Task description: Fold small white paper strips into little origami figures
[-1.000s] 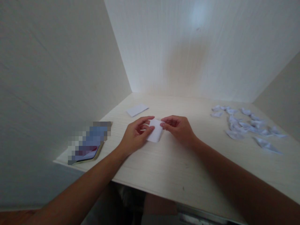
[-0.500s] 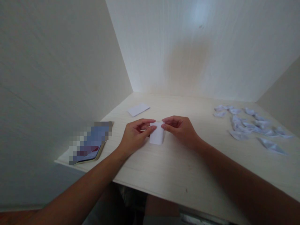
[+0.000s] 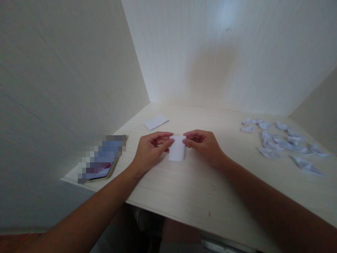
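Folded white paper (image 3: 177, 151), centre of frame: being pinched near its upper corners by left fingers (image 3: 167, 143) and right fingers (image 3: 191, 143), being held over the table (image 3: 184, 189), left of crumpled paper pieces (image 3: 281, 142).

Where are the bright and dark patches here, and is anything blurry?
Head view: a pale glare spot high on the back wall, a broad soft shadow below it; head view: the white paper between left hand and right hand shows little surface detail, and the folded papers at right look soft; head view: blocky pixels cover most of the phone.
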Available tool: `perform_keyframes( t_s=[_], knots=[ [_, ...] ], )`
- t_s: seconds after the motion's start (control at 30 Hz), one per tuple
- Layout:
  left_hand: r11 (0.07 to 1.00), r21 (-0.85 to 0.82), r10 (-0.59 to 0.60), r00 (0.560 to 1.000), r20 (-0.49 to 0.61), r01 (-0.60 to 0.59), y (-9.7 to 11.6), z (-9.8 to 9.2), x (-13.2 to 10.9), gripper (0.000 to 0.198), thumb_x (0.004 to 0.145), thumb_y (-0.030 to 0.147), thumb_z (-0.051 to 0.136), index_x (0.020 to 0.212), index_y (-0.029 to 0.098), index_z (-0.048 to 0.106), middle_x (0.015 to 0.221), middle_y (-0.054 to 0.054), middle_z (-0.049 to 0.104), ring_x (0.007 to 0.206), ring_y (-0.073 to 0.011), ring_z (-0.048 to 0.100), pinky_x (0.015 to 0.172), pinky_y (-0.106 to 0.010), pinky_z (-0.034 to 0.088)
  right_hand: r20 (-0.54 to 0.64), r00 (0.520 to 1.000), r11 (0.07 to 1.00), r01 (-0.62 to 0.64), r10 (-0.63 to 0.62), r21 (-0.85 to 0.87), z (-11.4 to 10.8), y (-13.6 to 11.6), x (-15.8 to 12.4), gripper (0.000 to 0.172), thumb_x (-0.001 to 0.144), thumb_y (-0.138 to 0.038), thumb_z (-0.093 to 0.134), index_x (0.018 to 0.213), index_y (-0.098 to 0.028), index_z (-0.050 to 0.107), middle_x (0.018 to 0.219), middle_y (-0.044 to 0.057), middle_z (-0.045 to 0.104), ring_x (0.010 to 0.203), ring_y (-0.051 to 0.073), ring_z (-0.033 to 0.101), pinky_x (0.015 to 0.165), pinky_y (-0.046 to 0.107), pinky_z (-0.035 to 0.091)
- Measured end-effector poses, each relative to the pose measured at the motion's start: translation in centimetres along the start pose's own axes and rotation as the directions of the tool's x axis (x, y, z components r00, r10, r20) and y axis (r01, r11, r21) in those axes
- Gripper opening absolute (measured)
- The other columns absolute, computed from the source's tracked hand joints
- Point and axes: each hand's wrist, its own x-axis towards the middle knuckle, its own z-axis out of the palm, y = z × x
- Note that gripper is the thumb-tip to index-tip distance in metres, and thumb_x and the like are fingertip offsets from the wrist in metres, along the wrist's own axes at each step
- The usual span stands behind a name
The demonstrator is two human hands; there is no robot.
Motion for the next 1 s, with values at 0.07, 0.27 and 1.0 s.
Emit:
perform_keyframes(
  t_s=[0.07, 0.27, 1.0],
  knots=[
    [1.0, -0.008, -0.004, 1.0, -0.003, 0.004, 0.03, -0.01, -0.01, 0.034, 0.074, 0.036, 0.094, 0.1, 0.018, 0.082, 0.082, -0.005, 0.081, 0.069, -0.0174, 0.076, 0.059, -0.025, 0.065, -0.002, 1.0, 1.0, -0.005, 0.005, 0.006, 0.0, -0.05, -0.03, 0.03, 0.069, -0.035, 0.094, 0.093, -0.021, 0.082, 0.086, 0.005, 0.084, 0.077, 0.018, 0.078, 0.078, 0.034, 0.064],
    [1.0, -0.023, -0.009, 1.0, -0.009, 0.008, 0.04, 0.07, -0.04, 0.032, 0.073, 0.034, 0.095, 0.097, 0.018, 0.082, 0.081, -0.005, 0.08, 0.067, -0.0165, 0.076, 0.06, -0.026, 0.066, -0.005, 1.0, 1.0, -0.014, 0.014, 0.018, 0.09, -0.23, -0.17, 0.031, 0.069, -0.036, 0.094, 0.093, -0.021, 0.082, 0.087, 0.005, 0.084, 0.078, 0.018, 0.078, 0.079, 0.035, 0.064],
    [0.998, -0.05, -0.033, 0.998, 0.054, 0.036, 0.34, 0.24, 0.04, 0.024, 0.074, 0.03, 0.092, 0.086, 0.015, 0.077, 0.072, -0.002, 0.076, 0.059, -0.0124, 0.072, 0.054, -0.021, 0.064, 0.037, 0.999, 1.0, 0.007, -0.006, -0.009, 0.2, -0.18, -0.39, 0.029, 0.072, -0.034, 0.092, 0.096, -0.022, 0.081, 0.086, 0.003, 0.082, 0.076, 0.016, 0.075, 0.074, 0.032, 0.06]
  ],
)
